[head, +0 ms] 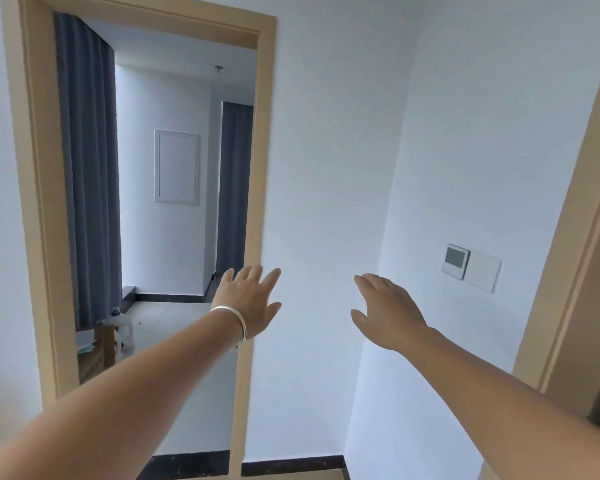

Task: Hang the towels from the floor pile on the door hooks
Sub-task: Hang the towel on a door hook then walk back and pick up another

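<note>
Both arms reach forward into a hallway corner, and neither hand holds anything. The left hand (252, 303) is stretched out flat with its fingers straight and slightly spread, its back to the camera, in front of the right jamb of a tan door frame (262, 202). A silver bangle (234, 322) circles that wrist. The right hand (387, 311) is likewise flat and empty — fingers straight and together, thumb dropped below — held out before the white wall (326, 168), well apart from the left hand.

No towels, floor pile or door hooks show anywhere in this view, so where they are cannot be told.

Through the doorway, grey curtains (87, 168) hang at the left, and a second grey curtain (234, 185) hangs farther back beside a white wall panel (177, 166). Low in the room beyond, a white plastic jug (122, 327) stands on the tiled floor next to a cardboard box (92, 358).

On the right-hand wall, a small thermostat screen (456, 261) sits just beside a white switch plate (484, 271). A second tan frame (575, 254) runs up the right edge, and a dark skirting board (291, 465) lines the bottom of the walls.
</note>
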Tool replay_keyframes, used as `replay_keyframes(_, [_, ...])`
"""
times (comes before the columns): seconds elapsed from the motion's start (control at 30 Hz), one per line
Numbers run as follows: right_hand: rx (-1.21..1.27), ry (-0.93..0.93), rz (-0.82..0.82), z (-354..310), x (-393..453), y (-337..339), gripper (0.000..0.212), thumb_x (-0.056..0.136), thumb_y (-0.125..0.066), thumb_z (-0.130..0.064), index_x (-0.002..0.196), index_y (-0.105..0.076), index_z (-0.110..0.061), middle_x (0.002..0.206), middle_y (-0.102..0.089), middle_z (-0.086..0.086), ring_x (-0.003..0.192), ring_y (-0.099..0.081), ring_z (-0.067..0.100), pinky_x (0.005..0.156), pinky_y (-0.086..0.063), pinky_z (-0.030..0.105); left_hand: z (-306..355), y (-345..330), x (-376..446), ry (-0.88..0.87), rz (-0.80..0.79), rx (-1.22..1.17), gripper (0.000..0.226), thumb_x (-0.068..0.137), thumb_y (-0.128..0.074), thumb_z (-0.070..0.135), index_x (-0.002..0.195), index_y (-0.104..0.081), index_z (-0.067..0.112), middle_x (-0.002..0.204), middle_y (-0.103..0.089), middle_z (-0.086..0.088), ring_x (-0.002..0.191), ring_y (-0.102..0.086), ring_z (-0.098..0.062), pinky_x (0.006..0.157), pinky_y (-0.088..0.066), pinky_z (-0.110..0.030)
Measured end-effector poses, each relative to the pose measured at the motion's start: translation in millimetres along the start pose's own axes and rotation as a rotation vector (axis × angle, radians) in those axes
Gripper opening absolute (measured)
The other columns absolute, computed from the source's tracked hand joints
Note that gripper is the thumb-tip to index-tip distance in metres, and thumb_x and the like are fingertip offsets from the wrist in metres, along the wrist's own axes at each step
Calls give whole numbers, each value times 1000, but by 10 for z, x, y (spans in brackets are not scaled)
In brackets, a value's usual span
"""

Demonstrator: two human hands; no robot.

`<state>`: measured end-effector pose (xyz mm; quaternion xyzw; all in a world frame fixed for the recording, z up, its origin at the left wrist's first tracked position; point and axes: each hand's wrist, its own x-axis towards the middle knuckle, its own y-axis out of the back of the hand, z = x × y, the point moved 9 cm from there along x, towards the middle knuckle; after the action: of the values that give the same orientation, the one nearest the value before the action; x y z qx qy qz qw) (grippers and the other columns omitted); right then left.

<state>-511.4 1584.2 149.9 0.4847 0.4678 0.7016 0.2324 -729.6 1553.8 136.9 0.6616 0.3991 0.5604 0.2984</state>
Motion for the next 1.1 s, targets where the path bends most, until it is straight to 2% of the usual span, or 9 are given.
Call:
replay_keyframes(0.1, [-30,19,-6,-14,557,-202,64,94,-46,-41,149,-26,-15,150,-34,-2,138,-30,18,111,-25,29,-239,-335,428,24,-3,-30,64,95,-34,54,150,-11,28,145,-36,-4,137,-30,-24,113,-24,-46])
replay_keyframes(0.27, [-21,62,-15,-269,1323,-599,65,94,-46,-40,148,-26,-13,149,-34,-1,137,-30,19,111,-26,30,-764,-797,888,63,-1,-32,63,95,-35,54,148,-14,27,144,-37,-3,136,-32,-24,111,-27,-45])
replay_keyframes(0.5, [62,210,-30,-1112,2140,-1171,62,94,-47,-38,147,-28,-13,148,-35,-1,136,-32,20,108,-28,29,-1747,-1335,844,186,-77,55,64,96,-32,54,150,-12,26,147,-33,-4,138,-29,-23,113,-23,-44])
replay_keyframes(0.73, [188,447,-54,-2530,2774,-1804,60,90,-48,-35,143,-33,-12,143,-41,2,132,-36,23,105,-31,32,-3108,-1722,242,447,-176,146,63,96,-31,56,151,-14,29,151,-33,-1,141,-28,-25,115,-24,-47])
replay_keyframes(0.9, [289,657,-38,-3642,3175,-2128,54,87,-52,-36,135,-40,-14,134,-47,1,125,-42,23,102,-33,33,-3950,-1823,-308,641,-266,282,70,95,-31,58,152,-6,27,151,-33,-2,139,-31,-26,114,-27,-46])
replay_keyframes(1.1, [410,947,-29,-4914,3566,-2280,65,92,-50,-38,149,-27,-16,151,-33,2,140,-29,21,113,-25,37,-4748,-1634,-960,910,-349,408,73,95,-32,56,153,0,25,151,-31,-2,141,-26,-23,116,-20,-46])
